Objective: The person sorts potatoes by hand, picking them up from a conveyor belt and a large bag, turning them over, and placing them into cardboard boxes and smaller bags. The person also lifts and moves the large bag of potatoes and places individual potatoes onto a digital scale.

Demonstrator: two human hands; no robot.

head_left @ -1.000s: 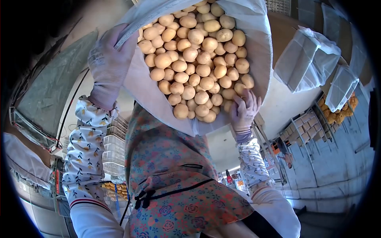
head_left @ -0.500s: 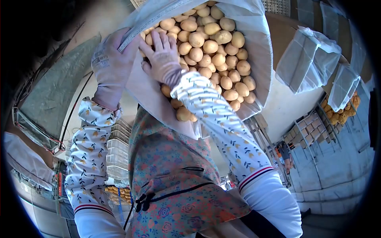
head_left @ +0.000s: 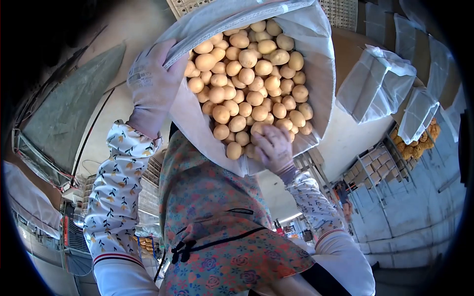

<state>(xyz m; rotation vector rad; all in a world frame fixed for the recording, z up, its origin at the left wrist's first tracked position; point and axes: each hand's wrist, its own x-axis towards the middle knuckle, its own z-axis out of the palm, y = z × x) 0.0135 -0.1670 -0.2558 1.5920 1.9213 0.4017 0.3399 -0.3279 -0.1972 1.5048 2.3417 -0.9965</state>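
A white fabric liner stands wide, with a mass of round, tan produce that looks like small potatoes inside. My left hand, in a pale glove with printing on its back, pinches the folded left rim of the liner between thumb and fingers. Low on the right side of the pile, my gloved right hand rests on the potatoes, its fingers bent and apart. Its fingertips are partly blurred, and I make out no potato gripped in it.
Plastic crates show behind the liner. More white liners are at the right, near stacked boxes on a metal rack and orange-brown filled bags. A grey-green sheet stands at the left. Another person is in the distance.
My right hand has moved from the upper left of the pile to its lower right edge, uncovering potatoes at the left. My left hand still holds the rim, shifted slightly right in view.
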